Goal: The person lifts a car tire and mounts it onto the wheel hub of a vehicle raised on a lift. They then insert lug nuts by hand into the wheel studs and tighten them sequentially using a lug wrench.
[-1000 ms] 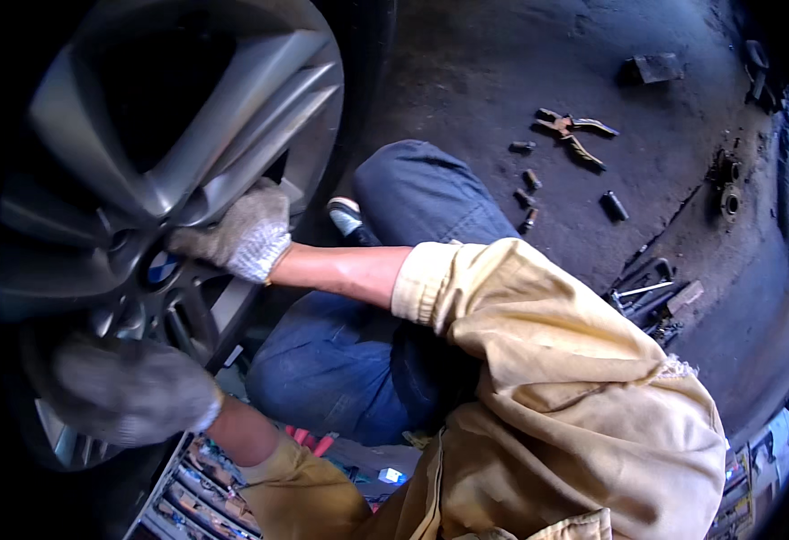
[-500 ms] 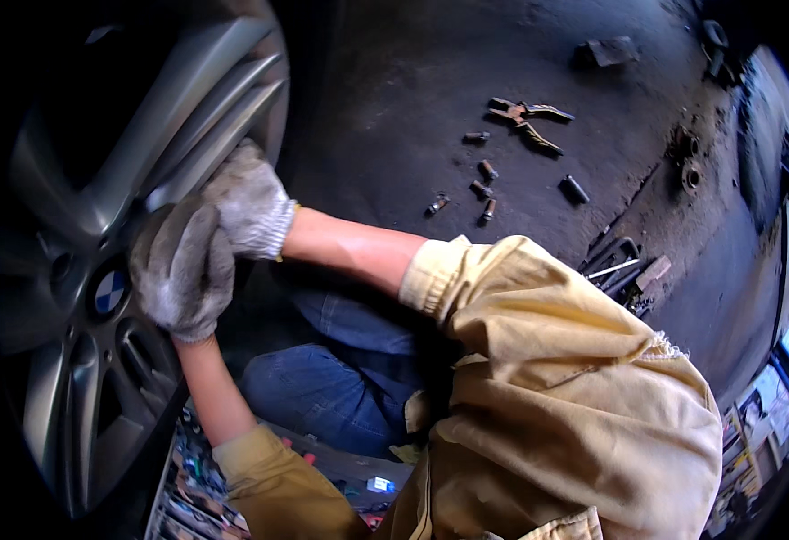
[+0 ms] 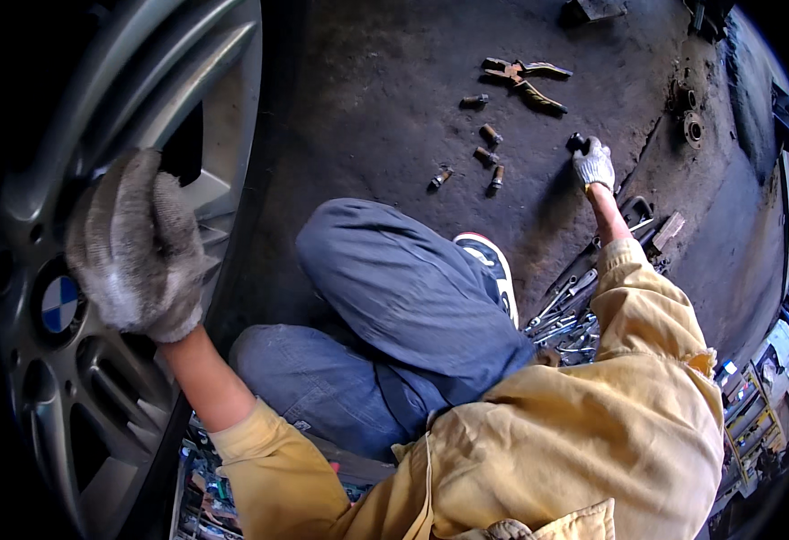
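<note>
My left hand (image 3: 138,247), in a grey knit glove, has its fingers wrapped over a spoke beside the blue-and-white centre cap (image 3: 58,304) of a silver alloy wheel (image 3: 214,90). My right hand (image 3: 592,162), also gloved, reaches across the dark floor and grips a small dark cylindrical piece (image 3: 577,142). Left of that hand lie several bolts (image 3: 490,134), and above them a pair of pliers (image 3: 525,81) lies with its handles spread.
My bent legs (image 3: 385,297) and a shoe (image 3: 493,270) occupy the middle. A pile of wrenches (image 3: 561,319), a wooden block (image 3: 669,229) and rusty round parts (image 3: 693,130) lie at the right. Cluttered tool shelving (image 3: 754,418) stands at the lower right.
My right hand has left the wheel and moved right to the floor, taking hold of the dark cylinder lying there. My left hand has moved up onto the spoke.
</note>
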The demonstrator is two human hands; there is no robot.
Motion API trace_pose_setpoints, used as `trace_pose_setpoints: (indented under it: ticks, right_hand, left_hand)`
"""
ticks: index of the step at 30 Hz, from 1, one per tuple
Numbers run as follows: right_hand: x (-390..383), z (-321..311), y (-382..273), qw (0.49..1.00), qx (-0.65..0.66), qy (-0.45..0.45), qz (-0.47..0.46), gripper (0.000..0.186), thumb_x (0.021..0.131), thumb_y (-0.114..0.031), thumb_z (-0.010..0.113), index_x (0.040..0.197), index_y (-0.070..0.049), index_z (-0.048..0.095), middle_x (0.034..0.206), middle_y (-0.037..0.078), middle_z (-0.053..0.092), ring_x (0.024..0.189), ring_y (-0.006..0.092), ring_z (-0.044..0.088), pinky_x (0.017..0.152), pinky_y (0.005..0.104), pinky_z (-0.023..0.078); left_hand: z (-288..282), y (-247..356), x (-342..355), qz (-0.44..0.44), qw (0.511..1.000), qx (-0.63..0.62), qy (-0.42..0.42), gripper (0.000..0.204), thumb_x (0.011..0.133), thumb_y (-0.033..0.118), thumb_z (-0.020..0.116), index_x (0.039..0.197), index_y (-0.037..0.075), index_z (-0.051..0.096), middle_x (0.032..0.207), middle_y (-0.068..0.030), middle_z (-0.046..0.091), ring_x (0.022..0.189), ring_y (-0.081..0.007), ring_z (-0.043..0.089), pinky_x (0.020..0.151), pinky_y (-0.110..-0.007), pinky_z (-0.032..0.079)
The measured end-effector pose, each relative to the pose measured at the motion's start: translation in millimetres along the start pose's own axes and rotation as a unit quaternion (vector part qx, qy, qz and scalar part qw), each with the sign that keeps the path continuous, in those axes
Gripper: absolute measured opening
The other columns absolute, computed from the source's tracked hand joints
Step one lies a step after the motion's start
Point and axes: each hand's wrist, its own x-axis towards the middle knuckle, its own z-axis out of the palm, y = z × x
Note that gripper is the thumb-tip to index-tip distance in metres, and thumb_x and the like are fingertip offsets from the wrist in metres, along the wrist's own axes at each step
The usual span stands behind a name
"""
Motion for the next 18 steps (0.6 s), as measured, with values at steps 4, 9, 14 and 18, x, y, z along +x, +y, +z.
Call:
trace_pose_setpoints:
  ticks: [4,9,14,18]
  right_hand:
    - [2.7,34.0,3.7,0.997,-0.071,0.041,0.004,0.032,0.093,-0.028,0.065,0.119,-0.010,0.057,0.115,0.024,0.061,0.092,0.0426,0.071,0.078,0.0511,0.060]
    - [-19.2,29.9,-13.0,0.995,-0.054,0.080,0.008,0.033,0.093,-0.037,0.061,0.107,-0.007,0.059,0.105,0.022,0.068,0.086,0.0425,0.072,0.073,0.0530,0.058]
    - [-119.9,25.2,-76.8,0.967,0.250,-0.024,-0.029,0.031,0.085,-0.030,0.071,0.100,-0.004,0.066,0.088,0.025,0.072,0.085,0.0404,0.073,0.076,0.0477,0.057]
    - [-176.0,26.8,-144.6,0.940,0.293,-0.088,-0.152,0.036,0.082,-0.023,0.074,0.115,-0.012,0.065,0.097,0.013,0.075,0.092,0.0324,0.074,0.081,0.0423,0.058]
  left_hand:
    - [4.7,-7.5,-12.8,-0.060,0.996,-0.068,-0.013,0.024,0.099,0.021,0.068,0.117,0.006,0.072,0.114,-0.0106,0.074,0.101,-0.0225,0.073,0.089,-0.035,0.060]
    - [21.3,-5.7,-18.7,-0.117,0.993,0.017,-0.024,0.028,0.099,0.024,0.070,0.113,0.001,0.074,0.102,-0.0171,0.077,0.089,-0.0216,0.077,0.077,-0.033,0.065]
    - [21.7,-0.5,-6.4,-0.113,0.992,-0.040,0.024,0.026,0.097,0.022,0.072,0.109,0.000,0.075,0.099,-0.0168,0.077,0.085,-0.0216,0.077,0.073,-0.032,0.065]
    - [14.4,-3.4,-3.8,-0.085,0.995,-0.049,0.013,0.022,0.097,0.018,0.072,0.108,0.000,0.076,0.099,-0.0162,0.077,0.087,-0.0224,0.077,0.075,-0.033,0.064]
